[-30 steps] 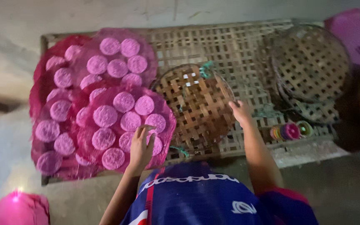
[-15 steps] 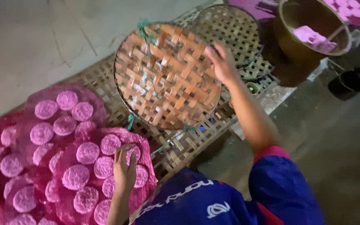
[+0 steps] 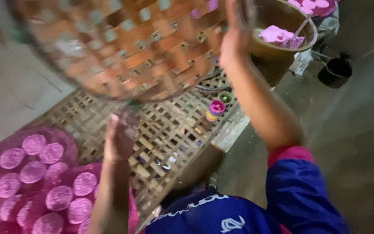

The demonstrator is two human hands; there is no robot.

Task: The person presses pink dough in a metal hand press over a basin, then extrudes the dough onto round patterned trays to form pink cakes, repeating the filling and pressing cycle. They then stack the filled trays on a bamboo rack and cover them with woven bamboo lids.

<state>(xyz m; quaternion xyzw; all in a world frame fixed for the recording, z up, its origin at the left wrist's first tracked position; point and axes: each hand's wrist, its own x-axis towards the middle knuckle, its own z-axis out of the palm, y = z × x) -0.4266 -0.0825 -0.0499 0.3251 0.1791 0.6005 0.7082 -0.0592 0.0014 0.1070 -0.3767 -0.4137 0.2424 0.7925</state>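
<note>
A round woven tray of flat brown bamboo strips, with small square gaps in its weave, was lifted and tilted above the tabletop, blurred. The right hand closed its grip on the tray's right edge; the left hand reached up under its lower rim, touching it, though how firmly its grip closed I could not tell. The tabletop was an open lattice of pale bamboo slats. At left, pink ridged discs lay on pink sheeting. Small coloured rings sat near the far edge. Beyond stood a brown bowl holding pink paste, and a dark bucket on the floor.
</note>
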